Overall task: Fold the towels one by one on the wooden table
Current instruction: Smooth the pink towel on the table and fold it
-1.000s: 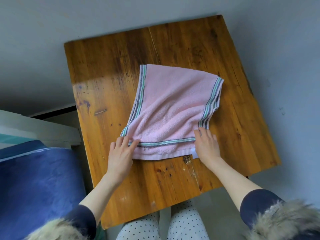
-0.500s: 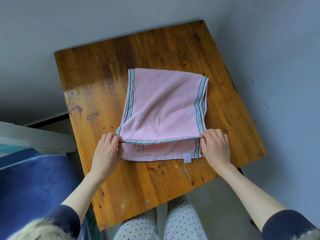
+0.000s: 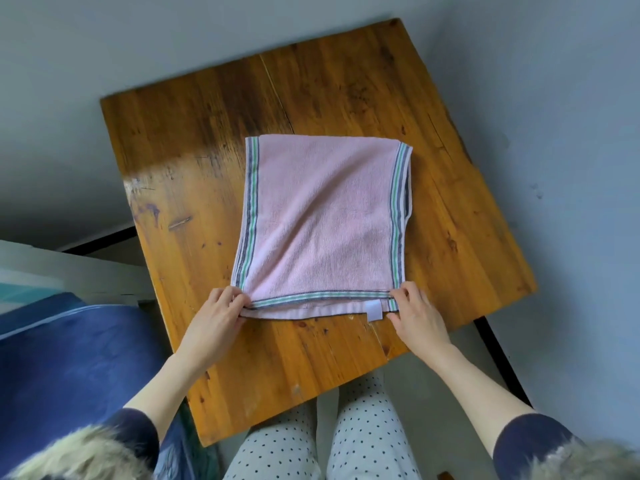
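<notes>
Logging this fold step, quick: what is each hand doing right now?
Left hand: pinches the near left corner of the pink towel.
Right hand: pinches the towel's near right corner, by the white tag.

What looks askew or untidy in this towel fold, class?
The pink towel's top layer stops short of the lower layer's near edge, leaving a strip and the white tag exposed. At its right side the layers also mismatch.

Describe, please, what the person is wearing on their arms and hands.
Both hands, left hand and right hand, are bare, with no gloves, rings or watch showing. The forearms are uncovered; dark navy sleeves sit pushed up near the elbows, edged with shaggy grey-beige fur trim.
</notes>
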A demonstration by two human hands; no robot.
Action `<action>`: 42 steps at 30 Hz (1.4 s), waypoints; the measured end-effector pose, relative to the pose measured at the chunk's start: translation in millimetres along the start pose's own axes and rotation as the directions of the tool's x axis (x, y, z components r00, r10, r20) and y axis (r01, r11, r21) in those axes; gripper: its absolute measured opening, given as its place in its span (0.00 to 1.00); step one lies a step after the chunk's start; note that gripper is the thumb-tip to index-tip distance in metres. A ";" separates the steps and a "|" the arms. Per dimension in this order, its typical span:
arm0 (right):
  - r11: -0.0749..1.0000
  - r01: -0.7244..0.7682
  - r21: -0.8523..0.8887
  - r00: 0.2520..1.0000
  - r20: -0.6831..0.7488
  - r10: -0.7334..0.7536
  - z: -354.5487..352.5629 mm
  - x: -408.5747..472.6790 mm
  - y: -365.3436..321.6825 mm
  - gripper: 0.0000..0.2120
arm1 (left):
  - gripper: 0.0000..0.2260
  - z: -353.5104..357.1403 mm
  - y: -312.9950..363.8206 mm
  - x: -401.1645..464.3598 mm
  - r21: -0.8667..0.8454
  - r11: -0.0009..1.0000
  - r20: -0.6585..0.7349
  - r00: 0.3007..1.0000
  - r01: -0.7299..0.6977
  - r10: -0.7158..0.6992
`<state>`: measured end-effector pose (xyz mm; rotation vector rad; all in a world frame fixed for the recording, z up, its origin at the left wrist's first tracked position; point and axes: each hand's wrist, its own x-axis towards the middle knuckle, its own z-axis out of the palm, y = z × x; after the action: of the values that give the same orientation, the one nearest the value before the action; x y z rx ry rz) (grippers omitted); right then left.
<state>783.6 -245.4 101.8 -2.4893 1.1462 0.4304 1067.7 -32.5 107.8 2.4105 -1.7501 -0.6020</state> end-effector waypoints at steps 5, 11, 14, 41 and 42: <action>0.997 0.074 -0.018 0.995 0.063 -0.073 -0.7 7.0 6.5 0.25 | 0.19 0.4 -8.8 -3.0 -0.011 1.000 0.057 0.998 0.012 -0.011; 0.992 0.083 0.091 0.992 0.091 -0.092 -7.6 17.5 14.0 0.20 | 0.15 -0.2 -6.8 -0.2 -0.012 0.999 0.038 0.998 0.040 -0.040; 0.987 0.069 0.145 0.994 0.074 -0.081 -7.1 19.0 15.7 0.17 | 0.13 -0.6 -5.7 -1.4 -0.029 0.998 0.031 0.998 0.057 -0.057; 0.961 0.276 -0.038 0.952 -0.126 -0.278 4.3 -11.4 5.1 0.12 | 0.07 3.2 0.1 -5.5 -0.088 0.995 -0.075 0.995 0.056 -0.062; 0.961 0.275 -0.018 0.956 -0.098 -0.276 6.7 -12.1 8.7 0.12 | 0.08 3.6 -1.2 -6.8 -0.087 0.995 -0.068 0.996 0.048 -0.054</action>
<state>768.5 -239.6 99.1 -2.6478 0.8130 0.2326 1065.7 -25.3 105.9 2.3947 -1.6073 -0.5777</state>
